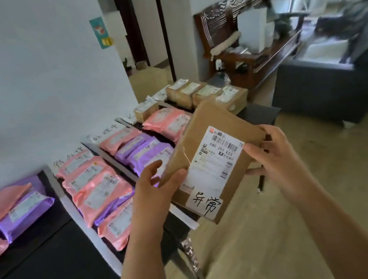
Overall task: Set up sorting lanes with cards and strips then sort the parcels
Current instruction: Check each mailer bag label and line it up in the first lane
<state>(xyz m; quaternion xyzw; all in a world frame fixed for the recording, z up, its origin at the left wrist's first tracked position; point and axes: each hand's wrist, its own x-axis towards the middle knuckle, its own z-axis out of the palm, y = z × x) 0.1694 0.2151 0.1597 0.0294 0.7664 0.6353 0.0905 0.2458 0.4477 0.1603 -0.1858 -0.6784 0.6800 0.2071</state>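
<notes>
My left hand (155, 192) and right hand (275, 156) both clamp the brown box (212, 159) above the near right edge of the table (42, 270). I judge that sorting is in hand. Next, its sticker (204, 202) must match 1 lane card (105, 133).

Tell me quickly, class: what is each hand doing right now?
Left hand: holds the box by its left edge, thumb on top.
Right hand: holds the same box by its right edge.
</notes>
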